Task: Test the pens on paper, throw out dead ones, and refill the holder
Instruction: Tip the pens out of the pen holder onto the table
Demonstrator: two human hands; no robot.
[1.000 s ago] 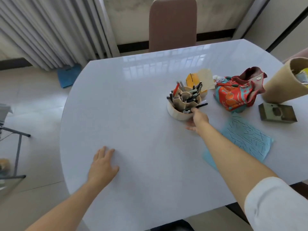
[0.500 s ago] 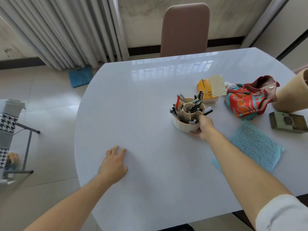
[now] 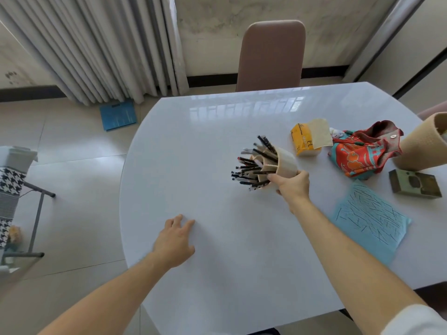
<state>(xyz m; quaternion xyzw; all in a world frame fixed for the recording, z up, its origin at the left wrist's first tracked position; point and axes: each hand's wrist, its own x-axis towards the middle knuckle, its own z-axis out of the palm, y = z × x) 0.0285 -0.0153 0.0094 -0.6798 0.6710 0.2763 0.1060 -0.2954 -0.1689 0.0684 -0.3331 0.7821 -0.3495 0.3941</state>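
Nearest you, your left hand (image 3: 175, 243) lies flat on the white table (image 3: 217, 274), fingers relaxed and holding nothing. A little farther out, your right hand (image 3: 291, 186) is wrapped around the base of the beige pen holder (image 3: 286, 163), which is tipped well over to your left so its mouth faces sideways, and it seems to be off the tabletop. The pens (image 3: 251, 170) are fanning out of the mouth, mostly dark barrels with a few pale or red tips, but none lies on the table yet. By that, you look to be at the very start: emptying the holder is under way, while sorting, testing each pen, binning the dead ones and refilling all remain. To your right, close by, the blue paper (image 3: 370, 221) already carries many dark strokes and is ready as a test sheet. Farther off sit the tan bin (image 3: 420, 146), lying on its side and a likely place for rejects, and the yellow tissue pack (image 3: 306, 139).
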